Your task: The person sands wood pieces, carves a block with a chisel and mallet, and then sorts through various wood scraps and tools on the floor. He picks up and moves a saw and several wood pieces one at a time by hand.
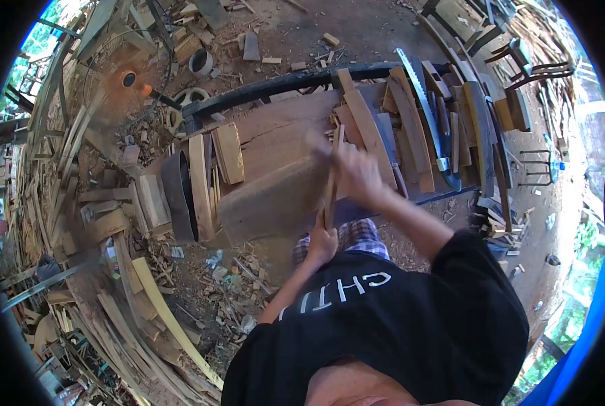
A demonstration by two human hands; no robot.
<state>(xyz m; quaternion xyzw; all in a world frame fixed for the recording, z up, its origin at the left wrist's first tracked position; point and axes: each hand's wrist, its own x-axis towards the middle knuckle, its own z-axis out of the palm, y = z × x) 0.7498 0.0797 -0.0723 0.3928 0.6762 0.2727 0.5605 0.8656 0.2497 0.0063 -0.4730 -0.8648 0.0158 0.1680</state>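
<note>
My left hand (322,245) is closed around the lower end of a narrow wooden strip (331,188), close to my body. The strip slants up and away over the workbench (285,125). Near its upper end my right hand (360,174) is smeared by motion, fingers bent around or against the strip. A blurred brownish shape (318,145) shows beside those fingers; its kind I cannot make out. Under the strip, to the left, lies a wide wooden board (268,199).
A handsaw (424,108) lies among wood pieces on the bench's right side. Short blocks (228,153) and a dark curved band (178,193) sit on the left. A fan with an orange hub (129,79) stands beyond. Scraps and shavings litter the floor.
</note>
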